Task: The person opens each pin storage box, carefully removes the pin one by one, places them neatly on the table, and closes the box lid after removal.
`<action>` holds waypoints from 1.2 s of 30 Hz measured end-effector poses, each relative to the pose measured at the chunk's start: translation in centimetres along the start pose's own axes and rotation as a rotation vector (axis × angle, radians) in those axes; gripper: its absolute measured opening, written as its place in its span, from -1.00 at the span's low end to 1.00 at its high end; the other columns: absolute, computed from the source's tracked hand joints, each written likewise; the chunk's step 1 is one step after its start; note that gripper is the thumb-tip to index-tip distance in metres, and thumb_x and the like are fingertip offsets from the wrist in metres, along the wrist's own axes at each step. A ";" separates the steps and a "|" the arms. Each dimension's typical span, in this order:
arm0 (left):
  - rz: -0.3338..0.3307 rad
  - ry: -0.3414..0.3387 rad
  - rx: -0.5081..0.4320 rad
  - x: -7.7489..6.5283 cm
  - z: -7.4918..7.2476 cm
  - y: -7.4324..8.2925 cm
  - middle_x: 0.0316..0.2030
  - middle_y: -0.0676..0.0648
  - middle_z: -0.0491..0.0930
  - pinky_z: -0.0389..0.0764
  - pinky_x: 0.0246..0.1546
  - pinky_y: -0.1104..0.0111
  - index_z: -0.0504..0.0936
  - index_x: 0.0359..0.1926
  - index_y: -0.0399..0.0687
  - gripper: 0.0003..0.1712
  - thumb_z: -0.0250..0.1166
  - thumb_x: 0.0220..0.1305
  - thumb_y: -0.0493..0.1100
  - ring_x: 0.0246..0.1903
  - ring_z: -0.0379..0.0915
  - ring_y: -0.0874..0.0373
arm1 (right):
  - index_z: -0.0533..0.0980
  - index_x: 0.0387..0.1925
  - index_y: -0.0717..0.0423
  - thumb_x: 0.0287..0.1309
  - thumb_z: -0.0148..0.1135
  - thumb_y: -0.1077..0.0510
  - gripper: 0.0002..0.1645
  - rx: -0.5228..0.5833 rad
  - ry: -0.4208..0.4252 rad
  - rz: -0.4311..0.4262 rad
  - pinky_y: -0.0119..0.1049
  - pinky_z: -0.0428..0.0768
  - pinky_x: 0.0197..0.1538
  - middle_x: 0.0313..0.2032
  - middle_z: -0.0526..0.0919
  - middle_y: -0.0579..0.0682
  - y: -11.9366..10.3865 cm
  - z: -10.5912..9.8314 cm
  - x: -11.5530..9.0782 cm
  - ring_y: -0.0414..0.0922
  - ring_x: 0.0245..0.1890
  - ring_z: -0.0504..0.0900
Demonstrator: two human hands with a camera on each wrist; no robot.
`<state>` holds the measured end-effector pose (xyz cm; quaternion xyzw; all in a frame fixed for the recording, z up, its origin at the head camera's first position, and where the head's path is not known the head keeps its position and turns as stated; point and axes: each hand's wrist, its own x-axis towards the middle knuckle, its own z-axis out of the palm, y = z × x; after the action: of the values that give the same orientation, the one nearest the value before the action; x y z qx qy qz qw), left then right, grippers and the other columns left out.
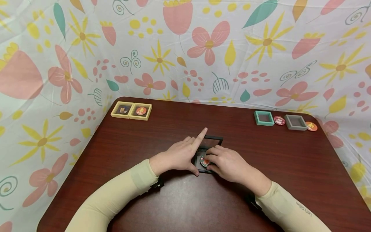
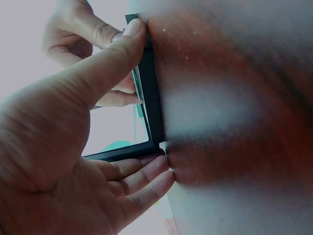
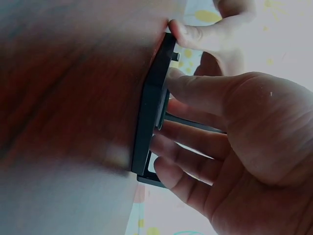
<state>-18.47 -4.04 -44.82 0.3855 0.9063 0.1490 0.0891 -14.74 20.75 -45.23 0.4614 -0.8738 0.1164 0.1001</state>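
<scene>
Near the middle of the table, a black display case (image 1: 200,169) stands hinged open, its clear-windowed lid (image 1: 213,142) tilted up at the back. A round badge (image 1: 203,161) with a dark rim and orange print sits in the base. My left hand (image 1: 181,155) holds the case from the left, thumb on the near edge and forefinger stretched along the lid; in the left wrist view its other fingers support the case frame (image 2: 154,103). My right hand (image 1: 230,164) pinches the badge between thumb and fingers, partly covering it. The right wrist view shows those fingers inside the case (image 3: 150,107).
Two joined pale-yellow frames (image 1: 130,118) with round badges inside lie at the back left. At the back right are a teal frame (image 1: 264,124), a red badge (image 1: 279,120), a grey frame (image 1: 296,129) and an orange badge (image 1: 311,126). A flowered cloth (image 1: 179,48) hangs behind.
</scene>
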 end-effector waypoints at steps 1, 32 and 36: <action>0.000 -0.001 -0.001 0.0 0.0 0.0 0.36 -0.21 0.58 0.66 0.27 0.07 -0.72 0.75 0.17 0.99 0.79 -0.08 0.40 0.47 0.40 -0.23 | 0.80 -0.03 0.15 0.12 0.75 0.18 -0.61 0.001 -0.002 -0.001 -0.12 0.74 -0.04 -0.02 0.75 0.00 0.0 0.0 0.0 -0.04 -0.07 0.70; 0.009 0.006 0.009 0.1 0.2 -0.1 0.38 -0.23 0.58 0.66 0.27 0.07 -0.71 0.75 0.15 0.99 0.80 -0.07 0.40 0.45 0.43 -0.23 | 0.78 0.05 0.03 0.17 0.71 0.16 -0.59 0.107 0.125 -0.018 -0.10 0.74 -0.06 0.11 0.74 -0.09 -0.1 -6.2 -0.5 -0.16 0.05 0.69; 0.009 0.008 0.011 0.1 0.2 -0.1 0.38 -0.23 0.58 0.68 0.24 0.08 -0.69 0.76 0.12 0.99 0.80 -0.08 0.38 0.43 0.44 -0.20 | 0.78 0.13 0.07 0.21 0.66 0.15 -0.55 0.116 0.165 -0.010 -0.13 0.70 0.01 0.15 0.73 -0.07 0.3 -7.4 -0.8 -0.14 0.10 0.69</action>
<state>-18.52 -3.98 -45.07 0.3894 0.9056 0.1459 0.0828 -13.99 23.74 -38.42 0.4596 -0.8520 0.2040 0.1455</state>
